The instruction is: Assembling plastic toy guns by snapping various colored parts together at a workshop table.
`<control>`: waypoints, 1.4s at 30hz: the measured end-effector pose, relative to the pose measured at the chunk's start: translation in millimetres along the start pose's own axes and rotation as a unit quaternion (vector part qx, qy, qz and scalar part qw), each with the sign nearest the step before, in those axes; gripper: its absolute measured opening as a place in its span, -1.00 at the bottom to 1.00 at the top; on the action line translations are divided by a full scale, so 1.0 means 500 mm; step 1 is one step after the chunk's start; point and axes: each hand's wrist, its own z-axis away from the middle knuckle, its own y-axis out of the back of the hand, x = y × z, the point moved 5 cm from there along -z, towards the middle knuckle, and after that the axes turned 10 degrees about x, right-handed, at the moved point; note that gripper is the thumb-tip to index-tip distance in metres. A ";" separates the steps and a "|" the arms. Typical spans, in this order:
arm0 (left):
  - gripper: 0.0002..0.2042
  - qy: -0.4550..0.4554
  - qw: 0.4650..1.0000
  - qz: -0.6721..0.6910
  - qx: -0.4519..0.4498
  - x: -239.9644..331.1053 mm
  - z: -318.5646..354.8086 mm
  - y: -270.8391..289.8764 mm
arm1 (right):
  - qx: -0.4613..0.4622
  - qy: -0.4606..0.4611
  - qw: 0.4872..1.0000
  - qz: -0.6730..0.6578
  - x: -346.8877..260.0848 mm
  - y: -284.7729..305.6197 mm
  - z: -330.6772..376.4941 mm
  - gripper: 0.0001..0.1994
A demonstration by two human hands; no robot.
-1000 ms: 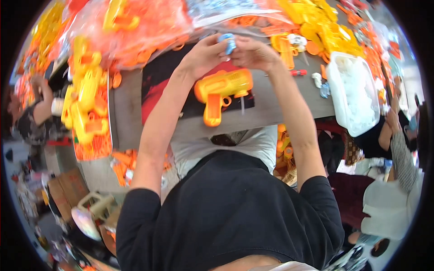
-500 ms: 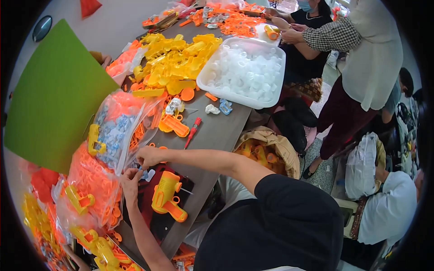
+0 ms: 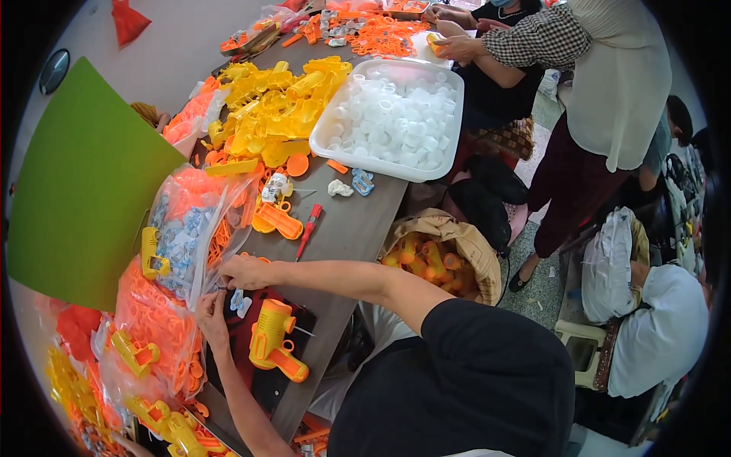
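My right hand (image 3: 245, 270) reaches across the table with its fingers curled closed, beside the open edge of a clear plastic bag. Just below it, my left hand (image 3: 212, 317) is closed with thumb and fingers together. What either holds is too small or hidden to make out. A small light-blue and white plastic piece (image 3: 241, 303) shows right under the right hand. Nearer me, a yellow and orange toy gun (image 3: 270, 335) lies on a dark red and black surface. The clear bag (image 3: 183, 236) to the left contains blue-white pieces and orange parts.
A red screwdriver (image 3: 309, 231) lies on the grey table (image 3: 346, 251). Beyond are a heap of yellow shells (image 3: 285, 107) and a white tub (image 3: 324, 141) of translucent caps. A sack (image 3: 487, 263) of toy guns stands right of the table. Other people work at the far right.
The whole view has shifted slightly, so the table's things appear further left. My hands stay close together by the bag, with the left fingertips a little further from the right hand.
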 end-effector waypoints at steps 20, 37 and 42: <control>-0.84 -0.012 0.991 -0.123 -0.057 -0.067 -0.018 -0.004 | 0.096 0.118 0.973 0.176 0.006 -0.011 0.029 -0.68; -0.85 0.080 0.993 0.015 -0.087 0.125 -0.012 -0.025 | 0.086 0.050 0.992 -0.084 -0.055 0.119 0.048 -0.79; -0.90 0.153 0.975 0.123 -0.102 0.163 -0.007 -0.055 | 0.115 -0.032 0.968 -0.219 -0.044 0.179 0.085 -0.75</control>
